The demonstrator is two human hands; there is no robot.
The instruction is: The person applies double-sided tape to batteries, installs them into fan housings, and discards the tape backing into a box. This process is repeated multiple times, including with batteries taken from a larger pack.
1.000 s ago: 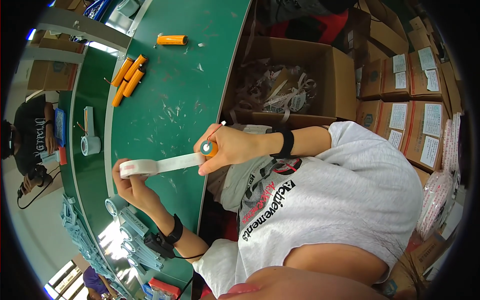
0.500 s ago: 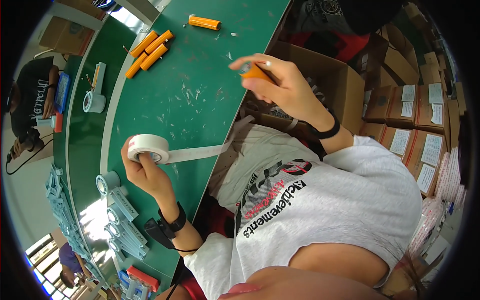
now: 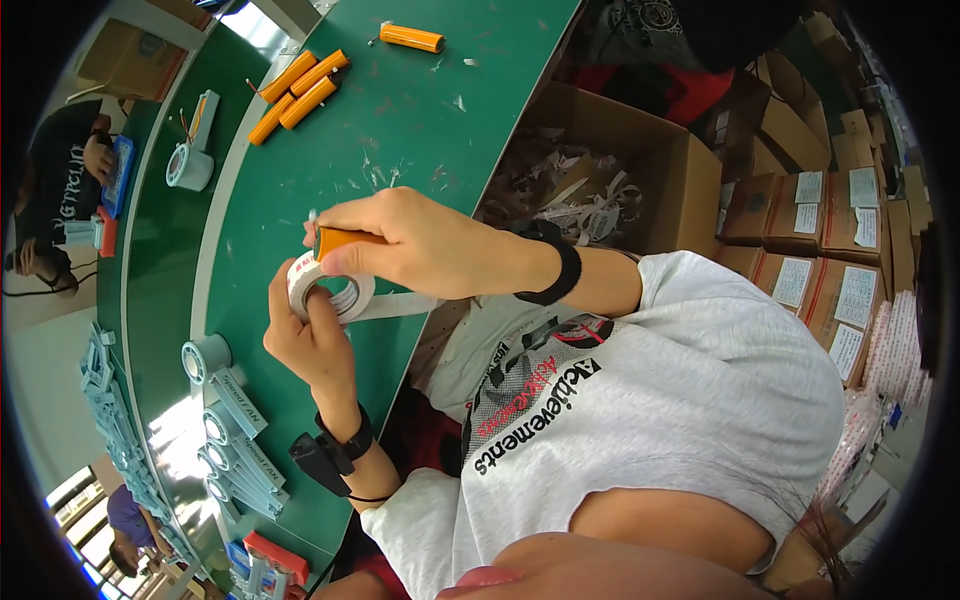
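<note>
My left hand is closed on a roll of white tape, with fingers hooked through its core. A loose white strip trails from the roll toward the table edge and my shirt. Between the thumb and fingers of my right hand is an orange cylindrical battery pack, partly covered by the hand. It is held right at the upper rim of the roll; whether the two touch, I cannot tell. Farther up the green table lie several more orange battery packs in a group, and one battery pack apart.
Light-blue fan housings line the table's left side, near a red bin. An open cardboard box of tape scraps stands right of the table, before stacked cartons. Another person works at the far left.
My right hand has moved left and down with the battery pack, from the table's right edge to the tape roll. The roll has shifted slightly right and turned in my left hand.
</note>
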